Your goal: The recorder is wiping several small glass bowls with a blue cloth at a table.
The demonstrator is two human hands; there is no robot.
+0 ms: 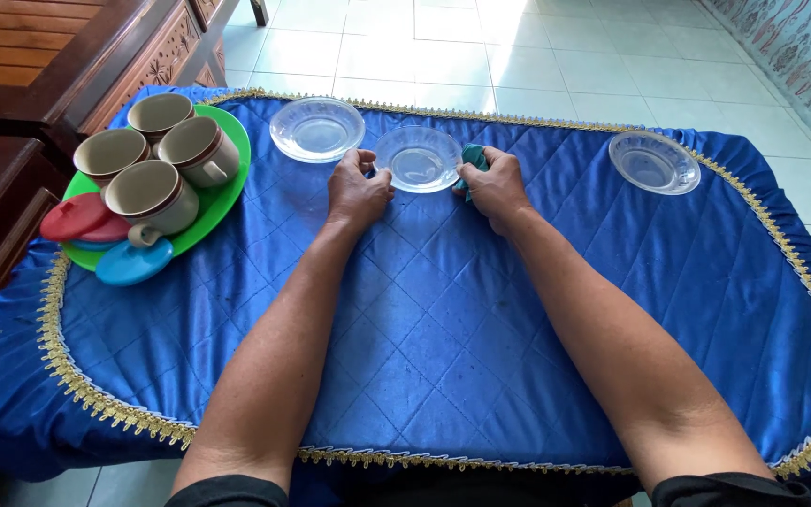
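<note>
Both hands are out on the blue quilted tablecloth (pixel 443 329), working at a clear glass saucer (pixel 418 159) that sits near the far edge of the table, a little left of its middle. Her or his left hand (pixel 359 192) rests palm down on the cloth, fingers loosely curled, with the thumb and fingertips touching the saucer's left rim; it steadies the dish rather than gripping it. On the other side, the right hand (pixel 495 188) is closed around a small teal cloth (pixel 470 164), bunched in the fist and pressed against the saucer's right rim. How much of the cloth is tucked inside the hand is hard to tell from here.

Just beside that dish, further left along the far edge, lies a second glass saucer (pixel 316 129); a third glass saucer (pixel 654 161) sits well apart, towards the far right corner. At the far left corner stands a green tray (pixel 227 192) carrying four beige mugs (pixel 152 192) with brown rims, set close together. A red lid (pixel 79 218) and a blue lid (pixel 133 263) lie at the tray's near end. Gold braid trims the tablecloth's border, and dark wooden furniture (pixel 68 56) stands to the left of the table.
</note>
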